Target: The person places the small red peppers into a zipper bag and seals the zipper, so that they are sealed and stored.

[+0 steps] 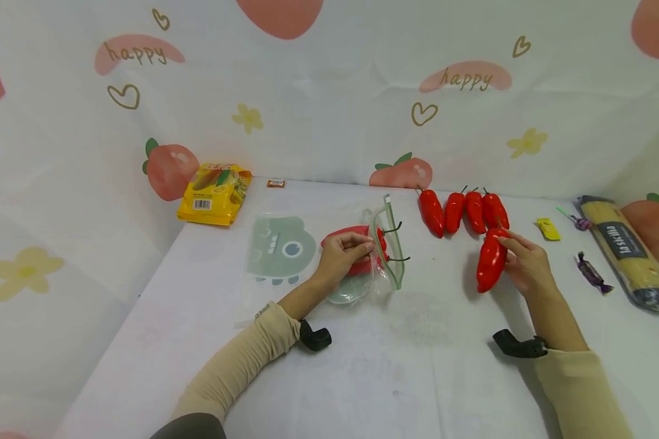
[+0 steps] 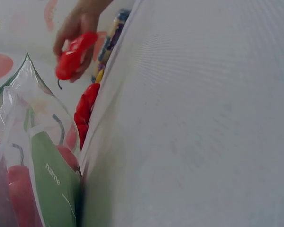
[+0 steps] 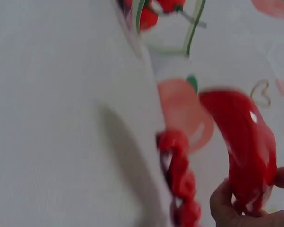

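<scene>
My left hand pinches the side of a clear zip bag near its mouth, which gapes toward the right. Inside the bag lie red peppers, their dark stems poking out past the green zip strip. My right hand holds a red pepper by its stem end, lifted off the table with its tip toward me. In the right wrist view thumb and fingers grip that pepper. Several more red peppers lie in a row behind it.
A yellow snack packet and a small brown wrapped candy are at the back left. On the right are a yellow candy, a lollipop, a purple candy and a pasta packet. A printed cloth hangs behind.
</scene>
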`<state>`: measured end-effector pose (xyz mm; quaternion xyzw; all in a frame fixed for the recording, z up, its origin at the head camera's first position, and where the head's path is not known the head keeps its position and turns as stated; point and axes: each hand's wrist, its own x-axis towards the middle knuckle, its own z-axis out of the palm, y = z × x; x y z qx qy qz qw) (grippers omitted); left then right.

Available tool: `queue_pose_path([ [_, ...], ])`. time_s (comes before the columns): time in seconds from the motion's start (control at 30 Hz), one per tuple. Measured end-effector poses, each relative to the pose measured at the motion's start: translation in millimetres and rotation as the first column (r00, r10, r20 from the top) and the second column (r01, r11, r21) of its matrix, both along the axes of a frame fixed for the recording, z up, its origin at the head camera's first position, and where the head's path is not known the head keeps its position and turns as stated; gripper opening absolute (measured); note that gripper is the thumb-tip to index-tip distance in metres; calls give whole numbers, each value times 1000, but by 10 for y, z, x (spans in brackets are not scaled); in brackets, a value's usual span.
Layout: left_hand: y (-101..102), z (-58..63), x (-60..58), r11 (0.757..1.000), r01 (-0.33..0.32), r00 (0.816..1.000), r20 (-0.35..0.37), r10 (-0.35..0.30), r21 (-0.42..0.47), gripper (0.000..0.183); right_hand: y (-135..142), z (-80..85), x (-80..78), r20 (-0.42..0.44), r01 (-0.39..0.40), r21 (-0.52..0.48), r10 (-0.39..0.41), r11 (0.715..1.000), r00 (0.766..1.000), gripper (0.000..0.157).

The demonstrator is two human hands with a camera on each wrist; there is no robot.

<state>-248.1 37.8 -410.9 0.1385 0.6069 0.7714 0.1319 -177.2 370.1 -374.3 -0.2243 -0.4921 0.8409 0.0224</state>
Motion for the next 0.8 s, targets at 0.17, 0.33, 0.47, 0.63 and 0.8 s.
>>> queue_pose_path([
  [0.17, 2, 12, -1, 1000, 0, 1000, -2, 0, -4, 20, -379, 107, -147, -116, 63, -47, -68, 997, 991, 28],
  [0.33, 0, 11, -1, 1000, 6, 1000, 4, -6, 1, 21, -794, 10, -410, -175, 203, -39, -207, 978, 963, 40],
  [0.47, -12, 11, 5, 1000, 3, 1000, 4, -3, -6, 20, -1126, -126, -589, -123, 197, 14, -194, 980, 973, 44],
  [0.63, -15, 8, 11, 1000, 16, 1000, -1, -16, -16, 20, -1422, -282, -732, -21, 65, 174, -62, 983, 998, 37],
  [0.8, -12, 5, 0, 1000, 5, 1000, -9, -5, -17, 20, -1523, -368, -809, 63, -72, 391, 52, 918, 997, 41],
])
